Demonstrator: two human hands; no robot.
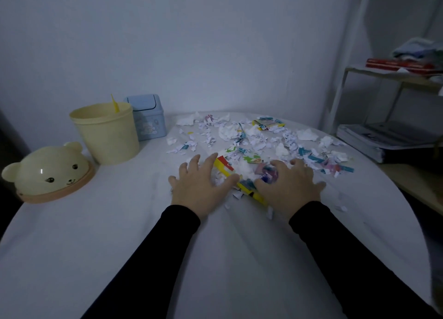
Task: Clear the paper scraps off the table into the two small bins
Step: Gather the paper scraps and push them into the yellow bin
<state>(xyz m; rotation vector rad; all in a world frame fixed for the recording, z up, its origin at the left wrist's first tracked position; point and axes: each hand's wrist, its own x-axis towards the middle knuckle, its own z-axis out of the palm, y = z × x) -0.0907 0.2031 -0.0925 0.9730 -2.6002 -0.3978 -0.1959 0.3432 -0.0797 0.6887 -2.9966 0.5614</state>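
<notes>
Progress: early | torn white and coloured paper scraps [251, 139] strewn over far right of white tabletop [119, 234] | left hand [201, 187] and right hand [287, 187], fingers spread wide, pressed on near pile | open cream plastic bin [107, 136] and lidded blue bin [149, 117] far left, contents unseen.

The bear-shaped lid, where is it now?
In the head view, the bear-shaped lid lies on the table at the far left, beside the open yellow bin.

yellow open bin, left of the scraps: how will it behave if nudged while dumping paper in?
The yellow bin looks like thin plastic and seems nearly empty, so probably light and apt to slide. It is tall and narrower at the base, so a rim-level push may tip it.
</notes>
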